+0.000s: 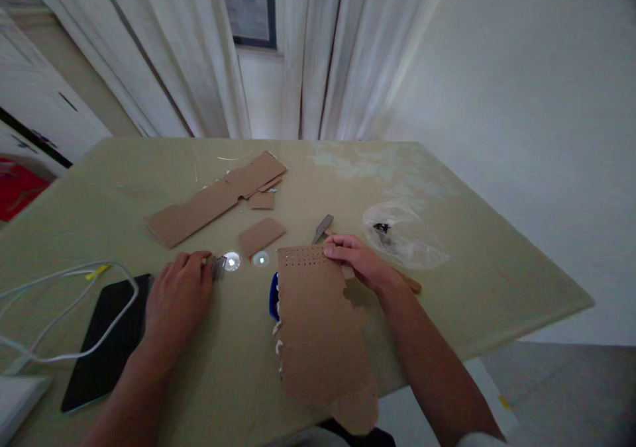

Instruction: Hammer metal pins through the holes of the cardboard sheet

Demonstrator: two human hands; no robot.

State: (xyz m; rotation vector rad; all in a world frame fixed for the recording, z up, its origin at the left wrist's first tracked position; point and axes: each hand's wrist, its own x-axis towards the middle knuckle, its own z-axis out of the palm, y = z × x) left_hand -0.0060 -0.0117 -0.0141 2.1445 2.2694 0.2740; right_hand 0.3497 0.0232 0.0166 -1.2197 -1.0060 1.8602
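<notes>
cardboard is the material in hand: the right hand [358, 259] is pinching the far edge of a perforated cardboard panel [318, 328] lying at the near table [497, 281] edge. left of the panel, the left hand [177, 295] is curling closed on a bundle of thin metal pins [217, 267]. seemingly pins are being gathered for the holes; next calls for separating 1 pin. beyond the panel are lying 2 shiny discs [232, 261], 4 cardboard scraps [262, 236], 1 blade tool [322, 228].

The right hand [358, 259] holds a punched cardboard sheet [320, 328]; the left hand [177, 296] touches a small metal piece [218, 267] nearby.
</notes>
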